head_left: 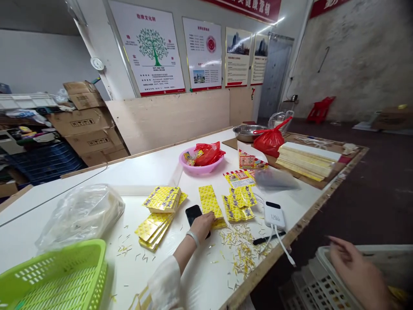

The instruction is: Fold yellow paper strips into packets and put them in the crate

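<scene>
My left hand (203,224) rests on the near end of a long yellow printed sheet (209,199), its fingers together and pressed down on it. Under that hand, partly covered, lies a black phone (192,212). To the left are a stack of yellow printed packets (163,199) and a fanned pile of yellow cards (154,230); more yellow packets (238,202) lie to the right. My right hand (358,269) is off the table edge, above a white basket (322,275). It is blurred, with forefinger stretched out and nothing visible in it.
Small yellow-and-white scraps (241,249) litter the tabletop beside a black pen (268,238) and a white power bank (274,214). A green basket (102,258), plastic bag (80,213), pink basin (201,168), red bag (269,141) and steel bowl (248,132) surround the work area.
</scene>
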`<state>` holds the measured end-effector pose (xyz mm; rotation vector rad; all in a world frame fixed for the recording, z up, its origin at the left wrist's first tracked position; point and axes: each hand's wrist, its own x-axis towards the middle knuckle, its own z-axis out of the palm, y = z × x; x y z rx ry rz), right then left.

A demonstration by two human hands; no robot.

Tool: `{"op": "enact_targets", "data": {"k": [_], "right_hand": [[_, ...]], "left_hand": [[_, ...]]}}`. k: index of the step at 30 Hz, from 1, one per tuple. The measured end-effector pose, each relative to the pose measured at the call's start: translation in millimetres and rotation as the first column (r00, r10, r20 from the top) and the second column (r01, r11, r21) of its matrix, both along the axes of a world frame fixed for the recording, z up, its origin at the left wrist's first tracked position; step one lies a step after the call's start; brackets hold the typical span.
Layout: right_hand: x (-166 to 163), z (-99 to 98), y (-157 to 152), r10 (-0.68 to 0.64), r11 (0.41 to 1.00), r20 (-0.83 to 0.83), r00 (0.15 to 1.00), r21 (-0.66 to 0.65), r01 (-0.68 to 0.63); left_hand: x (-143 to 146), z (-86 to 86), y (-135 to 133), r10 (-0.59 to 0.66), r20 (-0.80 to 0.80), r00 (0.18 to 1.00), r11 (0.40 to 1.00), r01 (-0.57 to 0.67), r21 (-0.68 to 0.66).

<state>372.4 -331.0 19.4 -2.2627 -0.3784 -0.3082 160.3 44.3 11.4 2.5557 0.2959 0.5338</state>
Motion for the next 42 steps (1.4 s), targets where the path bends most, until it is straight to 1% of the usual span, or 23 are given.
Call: {"op": "enact_targets", "data": {"k": [2,4,7,9,11,13,15,17,19,21,22,23,25,27,29,30,32,34,35,38,39,40,42], "right_hand": [[3,6.3,38,0.087,0.996,-0.024,0.996,0.022,-0.086],[4,13.7,77,0.139,0.99,0.048,0.989,0.033,-0.141],[6,22.4,127,0.178,0.982,0.17,0.969,0.036,-0.186],[5,26.0,152,0.192,0.978,0.203,0.96,0.04,-0.204],[-3,28.3,169,0.229,0.968,0.209,0.951,0.054,-0.245],[-24,29.3,179,0.323,0.936,0.183,0.929,0.08,-0.341],[-56,28.6,185,0.454,0.877,0.115,0.884,0.117,-0.466],[-93,25.8,187,0.574,0.809,0.02,0.818,0.142,-0.571],[-130,21.0,188,0.673,0.738,-0.09,0.734,0.148,-0.658],[-162,14.7,190,0.742,0.669,-0.206,0.638,0.163,-0.725],[-175,11.1,191,0.761,0.642,-0.262,0.593,0.179,-0.745],[-187,7.4,193,0.769,0.626,-0.311,0.558,0.197,-0.754],[-206,-0.5,198,0.761,0.622,-0.394,0.515,0.22,-0.752],[-219,-7.6,205,0.747,0.623,-0.467,0.473,0.243,-0.744],[-227,-11.5,212,0.76,0.597,-0.527,0.38,0.336,-0.728],[-230,-11.3,214,0.776,0.578,-0.545,0.318,0.414,-0.703],[-234,-6.2,216,0.809,0.542,-0.552,0.201,0.571,-0.617],[-237,3.9,213,0.832,0.52,-0.54,0.13,0.677,-0.521],[-239,9.7,211,0.838,0.516,-0.533,0.115,0.709,-0.48],[-246,24.5,202,0.854,0.51,-0.504,0.129,0.764,-0.395],[-248,27.3,200,0.856,0.511,-0.495,0.149,0.769,-0.385],[-249,29.0,198,0.857,0.512,-0.489,0.165,0.766,-0.388],[-251,29.1,195,0.853,0.518,-0.484,0.193,0.741,-0.427]], "left_hand": [[3,2.2,1,0.081,0.003,0.997,0.997,-0.081,-0.006],[6,7.5,2,0.138,0.011,0.99,0.99,-0.138,-0.006],[3,23.9,4,0.138,0.037,0.99,0.99,-0.138,0.007],[-10,40.1,1,0.12,0.067,0.99,0.992,-0.123,0.033],[-35,56.5,-8,0.117,0.102,0.988,0.99,-0.125,0.068],[-69,67.4,-26,0.094,0.139,0.986,0.984,-0.114,0.138],[-108,69.4,-51,0.022,0.193,0.981,0.94,-0.086,0.329],[-145,62.9,-78,-0.011,0.156,0.988,0.917,-0.053,0.396],[-174,51.5,-98,0.009,0.038,0.999,0.957,-0.02,0.289],[-195,39.1,-108,0.162,-0.035,0.986,0.985,-0.159,0.068],[-202,33.3,-108,0.286,-0.04,0.957,0.956,-0.288,-0.055],[-207,27.8,-107,0.419,-0.027,0.908,0.89,-0.417,-0.184],[-210,17.4,-101,0.618,-0.022,0.786,0.692,-0.557,-0.46],[-208,7.9,-96,0.686,-0.077,0.723,0.47,-0.521,-0.712],[-202,0.8,-93,0.688,-0.128,0.714,0.265,-0.411,-0.872],[-199,-0.9,-93,0.693,-0.134,0.708,0.19,-0.359,-0.914],[-194,0.9,-94,0.742,-0.139,0.656,0.086,-0.299,-0.951],[-190,9.6,-95,0.77,-0.176,0.613,0.001,-0.276,-0.961],[-188,15.6,-97,0.752,-0.19,0.631,-0.037,-0.248,-0.968],[-179,31.7,-102,0.602,-0.132,0.788,-0.119,-0.075,-0.99],[-175,34.8,-104,0.576,-0.094,0.812,-0.119,-0.031,-0.992],[-171,36.5,-106,0.584,-0.071,0.809,-0.093,-0.02,-0.995],[-165,36.9,-110,0.655,-0.034,0.755,0.036,-0.077,-0.996]]}}
